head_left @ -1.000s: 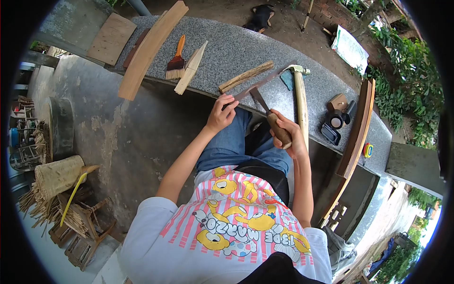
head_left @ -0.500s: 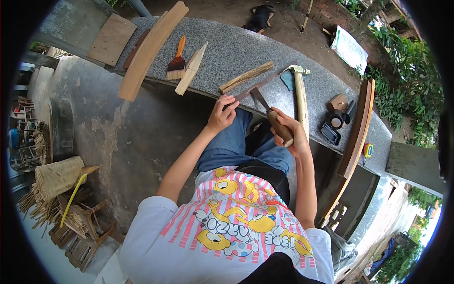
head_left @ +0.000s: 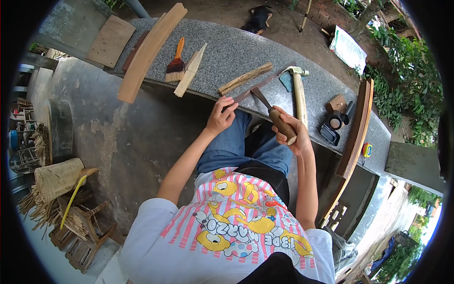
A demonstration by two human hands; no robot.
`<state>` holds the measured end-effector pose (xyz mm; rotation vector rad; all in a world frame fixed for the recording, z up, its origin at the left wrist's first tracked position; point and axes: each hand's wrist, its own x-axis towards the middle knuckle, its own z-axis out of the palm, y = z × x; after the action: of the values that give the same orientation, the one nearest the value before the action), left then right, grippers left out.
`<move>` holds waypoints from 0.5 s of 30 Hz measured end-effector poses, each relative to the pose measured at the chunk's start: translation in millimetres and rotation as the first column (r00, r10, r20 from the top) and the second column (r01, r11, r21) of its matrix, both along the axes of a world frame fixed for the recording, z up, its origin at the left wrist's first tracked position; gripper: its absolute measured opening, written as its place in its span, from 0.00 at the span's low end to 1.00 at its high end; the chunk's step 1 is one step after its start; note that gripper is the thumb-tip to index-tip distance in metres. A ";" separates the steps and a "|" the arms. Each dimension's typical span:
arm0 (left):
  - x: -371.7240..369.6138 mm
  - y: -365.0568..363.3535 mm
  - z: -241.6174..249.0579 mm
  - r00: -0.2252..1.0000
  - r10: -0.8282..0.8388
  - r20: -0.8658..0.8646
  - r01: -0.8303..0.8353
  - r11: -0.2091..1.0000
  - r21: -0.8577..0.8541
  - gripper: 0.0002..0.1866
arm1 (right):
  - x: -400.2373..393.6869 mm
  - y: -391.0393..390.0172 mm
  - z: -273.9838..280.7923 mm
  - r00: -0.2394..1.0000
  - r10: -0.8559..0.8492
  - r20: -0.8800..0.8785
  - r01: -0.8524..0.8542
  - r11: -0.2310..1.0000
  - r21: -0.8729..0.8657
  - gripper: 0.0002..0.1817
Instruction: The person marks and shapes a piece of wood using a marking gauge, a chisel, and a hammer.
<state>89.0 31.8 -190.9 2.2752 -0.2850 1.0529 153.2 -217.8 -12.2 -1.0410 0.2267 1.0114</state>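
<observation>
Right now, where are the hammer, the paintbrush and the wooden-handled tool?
Hammer (head_left: 300, 97), head camera view: on its handle.
Paintbrush (head_left: 176, 64), head camera view: dark middle section.
Wooden-handled tool (head_left: 282, 125), head camera view: on its grip.

The left forearm slants forward and inward from a bent elbow to a nearly straight wrist, and the left hand sits well ahead of the torso with its back to the view, its fingers partly bent and pointing toward the right side. The right forearm runs almost straight forward, and its wrist turns the right hand inward, toward the body's midline. That hand is closed in a firm wrap, lower fingers curled under and the uppermost digit reaching forward, the two hands apart.
</observation>
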 end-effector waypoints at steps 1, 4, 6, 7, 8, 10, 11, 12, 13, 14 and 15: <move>-0.5 0.2 -1.0 1.000 -0.002 -0.003 0.002 1.000 0.009 0.20 | -3.1 1.5 1.8 1.000 0.020 0.003 -0.019 0.999 -0.032 0.30; 1.0 -0.2 -1.9 1.000 -0.007 0.008 0.007 1.000 0.004 0.20 | 3.7 -4.5 -1.3 0.995 0.086 -0.052 -0.084 0.996 0.030 0.30; 0.7 0.3 -1.2 1.000 -0.013 0.002 0.013 1.000 0.006 0.20 | 3.7 -3.6 -0.2 0.999 0.044 0.015 -0.044 0.999 -0.028 0.29; -0.6 1.1 -0.4 1.000 -0.016 -0.007 0.016 1.000 0.011 0.20 | 2.5 -0.5 1.3 0.997 0.009 0.082 -0.002 0.997 -0.080 0.29; -1.0 1.1 0.5 1.000 -0.013 -0.008 0.014 1.000 0.014 0.20 | -1.2 3.3 3.5 0.994 0.023 0.109 -0.007 0.989 -0.146 0.28; -0.3 0.1 -0.3 1.000 -0.005 -0.003 0.005 1.000 0.005 0.19 | -6.8 7.2 13.3 0.991 0.071 0.110 -0.051 0.984 -0.171 0.29; 0.0 0.7 -0.8 1.000 -0.009 -0.003 0.009 1.000 0.007 0.19 | -8.1 7.4 15.6 0.987 0.116 0.110 -0.092 0.976 -0.199 0.30; 0.3 0.6 -0.5 1.000 -0.009 0.002 0.009 1.000 0.006 0.19 | -4.6 4.2 12.1 0.989 0.105 0.100 -0.086 0.981 -0.174 0.29; 0.6 -0.2 -0.5 1.000 -0.006 0.007 0.006 1.000 0.003 0.19 | -5.1 3.5 8.7 0.990 0.104 0.100 -0.085 0.981 -0.175 0.29; 0.6 -0.9 -0.5 1.000 -0.004 0.007 0.004 1.000 0.001 0.19 | -5.9 3.9 5.5 0.989 0.061 0.132 -0.036 0.982 -0.184 0.29; 0.4 -1.0 -0.8 1.000 -0.002 0.007 0.002 1.000 0.002 0.19 | -7.3 6.3 5.7 0.986 0.020 0.164 0.012 0.982 -0.190 0.29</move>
<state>89.4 30.8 -191.8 2.2726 -0.2914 1.0601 146.0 -211.6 -6.5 -1.2938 0.1874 0.9135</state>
